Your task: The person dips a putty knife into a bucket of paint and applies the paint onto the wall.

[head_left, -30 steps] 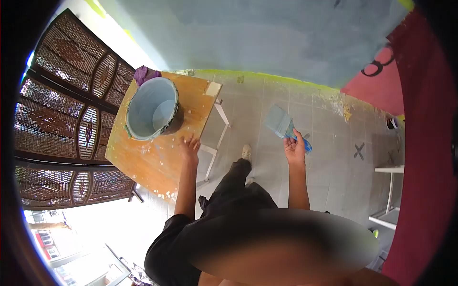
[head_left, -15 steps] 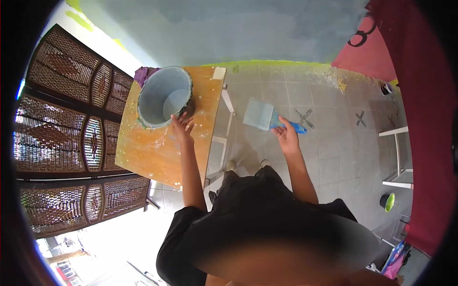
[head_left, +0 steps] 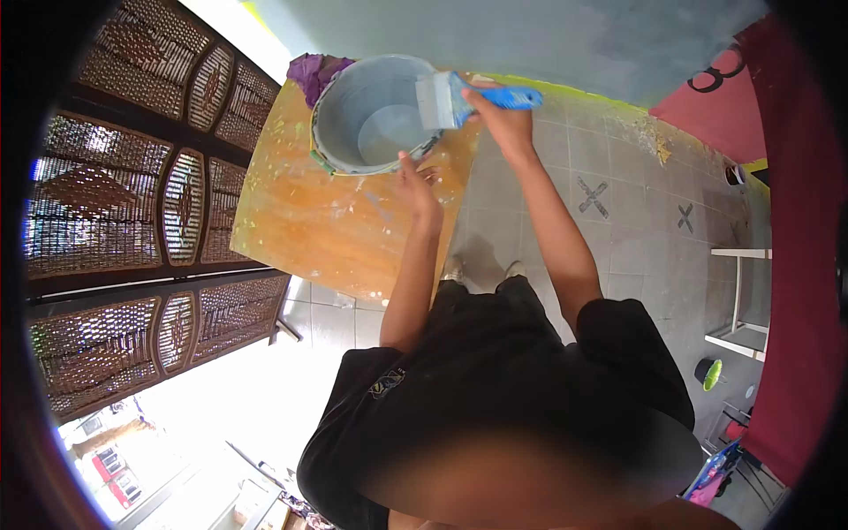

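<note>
A wide paintbrush [head_left: 439,100] with a blue handle is gripped in my right hand [head_left: 503,119], raised over the right side of a bucket. Its pale, paint-covered bristles point left across the rim. The bucket [head_left: 340,110] is open at the top, coated inside with grey-blue paint, and a pool of paint lies at its bottom. My left hand [head_left: 419,185] holds the bucket at its near rim, thumb on the edge and the other fingers partly hidden against the outside. Under the bucket is a paint-spattered wooden table [head_left: 327,234].
A purple cloth [head_left: 309,75] lies behind the bucket. Ahead rises a grey-blue wall [head_left: 548,44]; a brown woven screen [head_left: 97,163] stands to the left. On the tiled floor [head_left: 565,141] at right are a white metal frame [head_left: 738,291] and a small bucket with green inside [head_left: 709,374].
My right hand has carried the paintbrush up and left, from above the floor to the bucket's rim. My left hand stays at the bucket. The view has shifted, with the table appearing farther right.
</note>
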`<state>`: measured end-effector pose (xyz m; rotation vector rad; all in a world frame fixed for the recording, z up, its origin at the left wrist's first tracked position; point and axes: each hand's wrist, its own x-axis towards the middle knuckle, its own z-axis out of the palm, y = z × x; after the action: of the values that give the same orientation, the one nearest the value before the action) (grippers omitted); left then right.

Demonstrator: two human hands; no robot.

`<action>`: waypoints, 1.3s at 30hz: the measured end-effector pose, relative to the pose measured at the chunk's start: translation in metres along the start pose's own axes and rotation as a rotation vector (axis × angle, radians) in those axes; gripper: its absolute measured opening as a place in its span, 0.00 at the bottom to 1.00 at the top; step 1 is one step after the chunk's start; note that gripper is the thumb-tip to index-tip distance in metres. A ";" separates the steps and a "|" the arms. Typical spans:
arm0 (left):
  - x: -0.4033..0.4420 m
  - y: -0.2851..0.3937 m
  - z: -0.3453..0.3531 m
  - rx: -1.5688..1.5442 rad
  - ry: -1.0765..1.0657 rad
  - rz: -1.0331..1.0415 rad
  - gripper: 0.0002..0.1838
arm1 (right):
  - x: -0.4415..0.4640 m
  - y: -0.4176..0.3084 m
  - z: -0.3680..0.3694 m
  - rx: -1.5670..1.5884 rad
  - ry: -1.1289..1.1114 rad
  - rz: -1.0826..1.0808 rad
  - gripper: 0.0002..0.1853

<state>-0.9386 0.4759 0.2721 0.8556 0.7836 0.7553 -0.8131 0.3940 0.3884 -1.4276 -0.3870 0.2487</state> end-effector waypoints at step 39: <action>-0.019 -0.005 -0.003 0.013 -0.005 0.016 0.23 | 0.053 0.025 0.056 0.223 -0.253 0.256 0.17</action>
<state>-0.9487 0.4590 0.2716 0.8762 0.7792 0.7623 -0.7855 0.4690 0.3753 -1.2266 -0.3689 0.6652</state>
